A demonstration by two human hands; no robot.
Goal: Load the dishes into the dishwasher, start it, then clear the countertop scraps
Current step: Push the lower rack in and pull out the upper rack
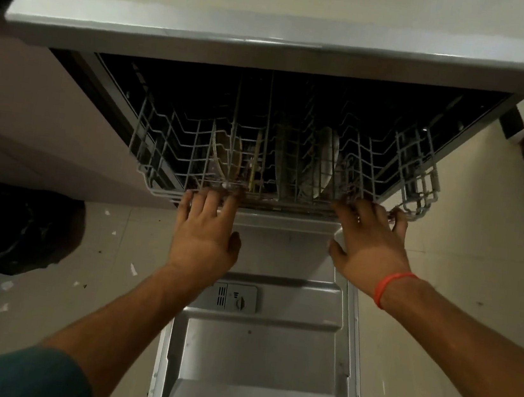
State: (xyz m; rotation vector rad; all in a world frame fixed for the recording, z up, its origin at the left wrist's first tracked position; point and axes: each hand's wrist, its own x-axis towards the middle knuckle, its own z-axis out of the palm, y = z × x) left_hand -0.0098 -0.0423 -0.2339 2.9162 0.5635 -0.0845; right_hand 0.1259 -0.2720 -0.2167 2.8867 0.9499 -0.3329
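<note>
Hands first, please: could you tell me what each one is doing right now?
Left hand: fingers hooked on grey wire dishwasher rack.
Right hand: same rack's front edge.

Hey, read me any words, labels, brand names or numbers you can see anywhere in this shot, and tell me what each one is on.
No readable text in this shot.
Detergent dispenser on the open dishwasher door: small marks by the dial, too small to read.
Orange wristband: nothing legible.

The wire rack [168, 139] is sitting half pulled out over the open dishwasher door [253, 357], and it's carrying a few plates [325, 160] standing on edge just beyond the fingertips [346, 206], with a lighter dish [226, 153] standing right past the other hand's fingers [202, 195].
</note>
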